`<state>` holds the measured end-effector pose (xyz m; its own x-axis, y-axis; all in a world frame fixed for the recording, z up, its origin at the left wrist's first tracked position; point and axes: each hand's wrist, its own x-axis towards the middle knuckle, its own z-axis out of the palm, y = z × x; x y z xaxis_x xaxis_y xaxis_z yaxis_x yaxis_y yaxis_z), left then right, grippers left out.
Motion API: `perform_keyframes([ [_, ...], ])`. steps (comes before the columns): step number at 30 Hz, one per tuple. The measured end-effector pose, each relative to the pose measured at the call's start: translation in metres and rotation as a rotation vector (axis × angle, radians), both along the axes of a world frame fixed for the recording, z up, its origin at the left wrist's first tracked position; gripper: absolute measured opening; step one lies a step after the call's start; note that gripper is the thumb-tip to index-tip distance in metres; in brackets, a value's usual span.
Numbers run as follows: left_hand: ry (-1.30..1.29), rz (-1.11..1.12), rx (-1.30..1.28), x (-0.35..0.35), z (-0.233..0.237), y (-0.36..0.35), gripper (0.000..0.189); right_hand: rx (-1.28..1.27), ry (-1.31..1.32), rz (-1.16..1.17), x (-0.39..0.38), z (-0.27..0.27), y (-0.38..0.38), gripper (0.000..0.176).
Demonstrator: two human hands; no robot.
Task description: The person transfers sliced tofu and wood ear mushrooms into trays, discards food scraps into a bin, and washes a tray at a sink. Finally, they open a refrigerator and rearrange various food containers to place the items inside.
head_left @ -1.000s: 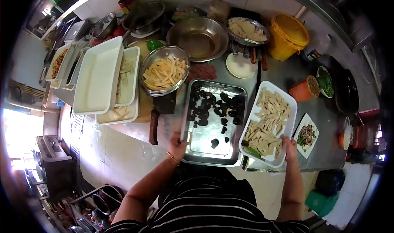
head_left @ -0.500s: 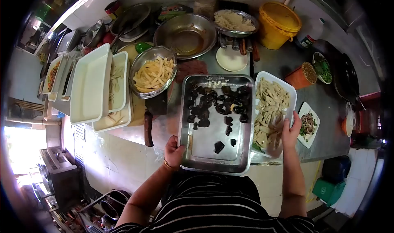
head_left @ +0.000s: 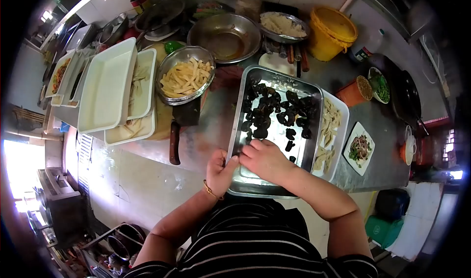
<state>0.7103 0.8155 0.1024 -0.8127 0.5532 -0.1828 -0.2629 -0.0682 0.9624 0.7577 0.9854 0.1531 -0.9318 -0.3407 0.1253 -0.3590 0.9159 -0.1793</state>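
A rectangular metal tray (head_left: 236, 109) holds pieces of black wood ear fungus (head_left: 265, 106), mostly at its far end. With thumb and fingers, my left hand (head_left: 221, 170) grips the tray's left rim near the front corner. My right hand (head_left: 265, 160) reaches across the tray, its curled fingers beside my left thumb at the left inner wall. Whatever those fingertips hold is hidden. To the right, a white tray (head_left: 342, 126) of pale strips is partly covered by the metal tray.
Left of the metal tray are a cleaver (head_left: 175, 143), a bowl of yellow strips (head_left: 162, 91) and stacked white trays (head_left: 105, 94). Behind stand a large steel basin (head_left: 223, 37) and a yellow bucket (head_left: 333, 33). A small plate of food (head_left: 352, 155) sits on the right.
The metal tray has moved right and away from me, overlapping the white tray. My right hand has left the white tray's edge and come over the metal tray beside my left hand.
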Motion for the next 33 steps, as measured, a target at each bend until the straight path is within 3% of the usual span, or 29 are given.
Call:
perform_keyframes([
  [2,-0.008,0.030,-0.036,0.001,-0.007,-0.006,0.010,0.078,-0.003,0.054,0.004,0.000,0.000,0.010],
  [6,-0.016,0.086,0.010,0.006,-0.010,-0.015,0.013,0.050,-0.118,-0.123,0.011,-0.008,0.007,0.006],
  [9,0.028,0.127,0.014,0.004,-0.013,-0.022,0.013,-0.980,-0.362,-0.439,0.014,-0.011,0.008,0.005],
  [10,0.022,0.134,-0.005,0.004,-0.016,-0.025,0.014,-1.452,-0.584,-0.541,0.014,-0.008,0.014,0.009],
  [11,0.018,0.137,-0.023,0.004,-0.021,-0.028,0.014,-1.746,-0.581,-0.474,0.013,-0.006,0.017,0.005],
  [13,0.009,0.139,-0.047,0.005,-0.029,-0.032,0.014,-2.045,-0.604,-0.387,0.011,0.004,0.022,0.005],
  [16,-0.012,0.150,-0.091,0.010,-0.038,-0.039,0.015,-2.161,-0.667,-0.365,0.008,0.007,0.027,0.020],
  [20,-0.103,0.180,-0.129,0.017,-0.067,-0.052,0.015,-2.112,-0.571,-0.435,-0.001,0.013,0.021,0.034],
  [21,-0.111,0.217,-0.136,0.017,-0.070,-0.052,0.014,-2.149,-0.562,-0.425,-0.002,0.009,0.021,0.034],
  [25,-0.020,0.301,-0.145,0.012,-0.091,-0.058,0.017,-2.165,-0.605,-0.796,-0.010,-0.017,0.022,0.016],
  [27,-0.082,0.293,-0.162,0.008,-0.107,-0.063,0.018,-2.075,-0.580,-0.865,-0.008,-0.030,0.021,0.018],
  [29,0.038,0.212,-0.330,0.001,-0.119,-0.072,0.019,-1.977,-0.578,-0.912,-0.006,-0.042,0.021,0.020],
  [30,0.128,0.100,-0.421,-0.006,-0.096,-0.077,0.014,-1.929,-0.571,-0.940,-0.010,-0.045,0.022,0.021],
  [33,0.136,0.122,-0.249,-0.008,-0.092,-0.080,0.016,-1.844,-0.602,-0.986,-0.017,-0.049,0.025,0.017],
])
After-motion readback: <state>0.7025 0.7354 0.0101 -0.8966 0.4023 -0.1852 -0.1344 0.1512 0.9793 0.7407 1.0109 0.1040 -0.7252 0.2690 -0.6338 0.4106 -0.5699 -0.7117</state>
